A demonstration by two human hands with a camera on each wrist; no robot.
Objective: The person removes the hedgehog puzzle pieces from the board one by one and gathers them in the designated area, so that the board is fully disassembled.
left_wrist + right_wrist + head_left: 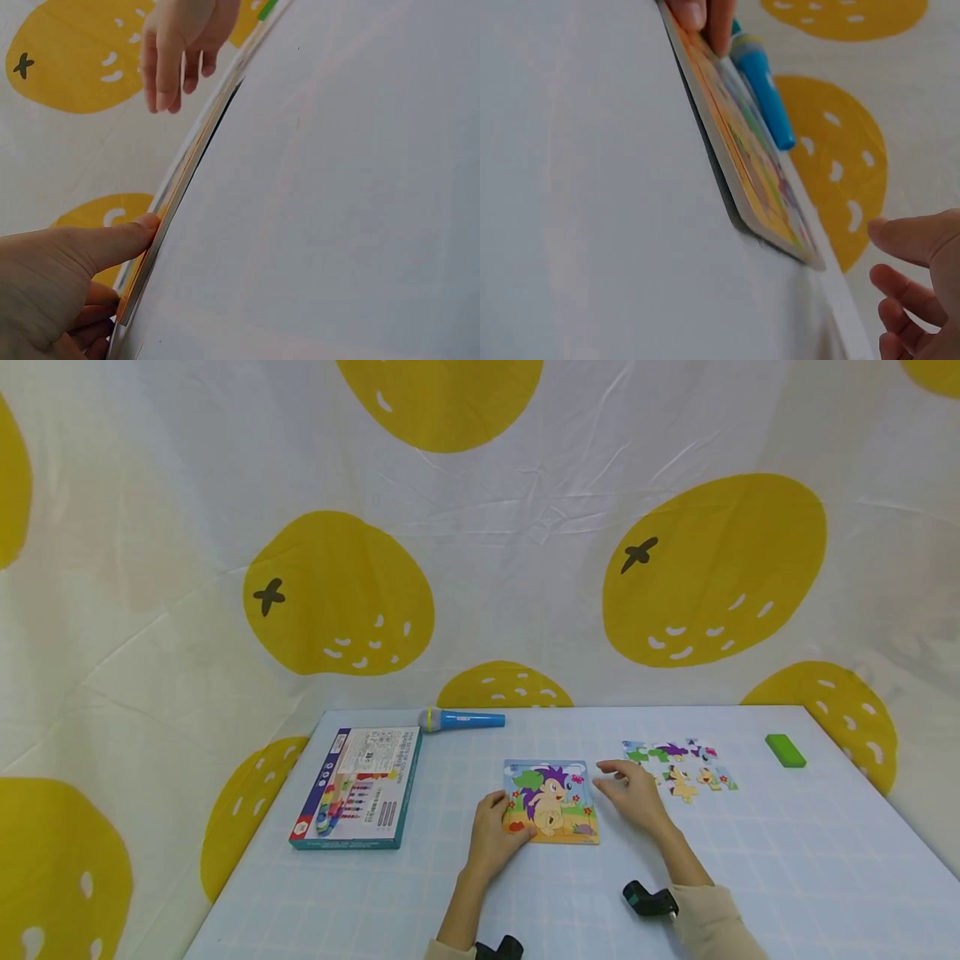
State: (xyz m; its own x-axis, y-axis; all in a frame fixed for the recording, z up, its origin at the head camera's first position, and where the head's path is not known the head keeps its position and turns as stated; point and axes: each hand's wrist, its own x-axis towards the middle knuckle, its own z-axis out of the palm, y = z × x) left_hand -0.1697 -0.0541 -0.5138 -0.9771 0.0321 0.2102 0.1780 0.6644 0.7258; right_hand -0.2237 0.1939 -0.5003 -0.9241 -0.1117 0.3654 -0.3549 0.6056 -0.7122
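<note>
Closest to my head camera, along its lower edge, are the person's left sleeve [448,951] and right sleeve [718,925], both beige, each with a black wrist camera [650,900] near it. Beyond them I see the left hand [491,843] gripping the puzzle board [552,806] at its near left corner; my left wrist view shows the thumb pressed on the edge and the fingers bent beside it. The board lies near the middle of the desk [570,906], hedgehog picture facing up.

The right hand [633,797] is just off the board's right side. Its thumb and first finger stand apart, the other fingers bend loosely, and it holds nothing. In my head view it hides some of the loose pieces [682,787], which lie grouped to the right of the board; I can't tell whether it touches them.

Farther right I have a green block [785,750]. On the left lies a flat box [358,789] with teal sides, and just beside its far right corner a blue microphone [472,720]. Behind everything hangs a white curtain [517,593] printed with yellow fruit.
</note>
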